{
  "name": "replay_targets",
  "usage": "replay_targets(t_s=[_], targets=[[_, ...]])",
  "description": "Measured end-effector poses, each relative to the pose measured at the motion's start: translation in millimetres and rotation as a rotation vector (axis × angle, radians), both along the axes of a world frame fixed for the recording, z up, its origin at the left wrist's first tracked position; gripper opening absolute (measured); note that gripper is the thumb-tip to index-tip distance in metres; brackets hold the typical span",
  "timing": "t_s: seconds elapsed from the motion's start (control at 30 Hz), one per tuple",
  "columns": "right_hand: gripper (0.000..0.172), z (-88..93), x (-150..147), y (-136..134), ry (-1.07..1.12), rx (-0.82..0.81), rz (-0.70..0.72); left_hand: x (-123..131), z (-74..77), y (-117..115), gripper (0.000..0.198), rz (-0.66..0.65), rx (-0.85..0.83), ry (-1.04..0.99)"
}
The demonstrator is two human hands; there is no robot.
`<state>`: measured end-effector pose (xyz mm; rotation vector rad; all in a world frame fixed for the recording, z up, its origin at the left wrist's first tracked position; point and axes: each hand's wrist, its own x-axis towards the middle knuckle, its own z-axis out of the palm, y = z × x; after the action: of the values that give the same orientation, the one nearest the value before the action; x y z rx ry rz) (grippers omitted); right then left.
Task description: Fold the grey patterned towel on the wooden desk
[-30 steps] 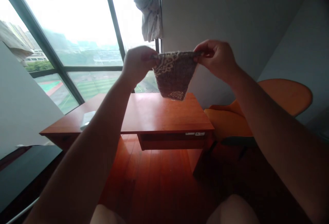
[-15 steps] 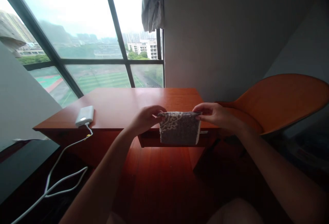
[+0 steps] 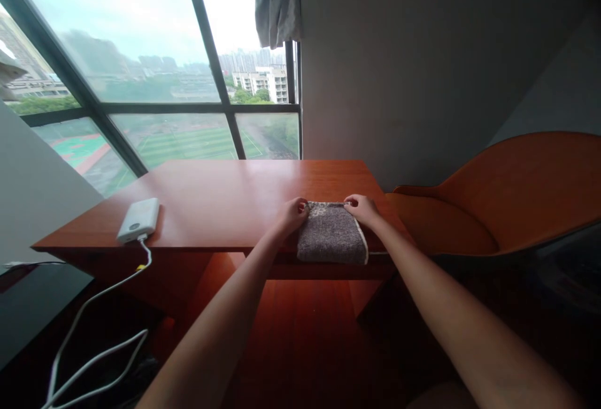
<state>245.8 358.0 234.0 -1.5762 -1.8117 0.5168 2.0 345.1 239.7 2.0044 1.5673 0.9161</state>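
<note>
A grey cloth with a pale pattern near its top and a light edge lies partly over the front edge of the reddish-brown desk, its lower part hanging down. My left hand pinches the cloth's top left corner. At the top right corner, my right hand grips it between thumb and fingers. Both hands are at the desk's front right part.
A white power bank with a white cable stands at the desk's left front; the cable hangs off the edge. An orange chair is at the right. Behind the desk are a window and a grey wall.
Both hands have moved forward with the cloth, from in front of the desk onto its edge. They are slightly closer together. The view has shifted a little.
</note>
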Motion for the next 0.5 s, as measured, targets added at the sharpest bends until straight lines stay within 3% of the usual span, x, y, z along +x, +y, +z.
replay_targets(t_s=[0.17, 0.33, 0.5], targets=[[0.024, -3.3, 5.5, 1.6, -0.016, 0.013, 0.029, -1.9, 0.8, -2.9, 0.039, 0.018, -0.008, 0.035], [0.022, -3.0, 4.1, 2.3, 0.052, 0.029, 0.006, -5.4, 3.8, -26.6, 0.047, 0.057, 0.024, 0.069], [0.024, 4.7, 1.1, 3.1, 0.236, 0.087, 0.040, -2.7, 6.3, -26.4, 0.058, 0.050, -0.134, -0.150]])
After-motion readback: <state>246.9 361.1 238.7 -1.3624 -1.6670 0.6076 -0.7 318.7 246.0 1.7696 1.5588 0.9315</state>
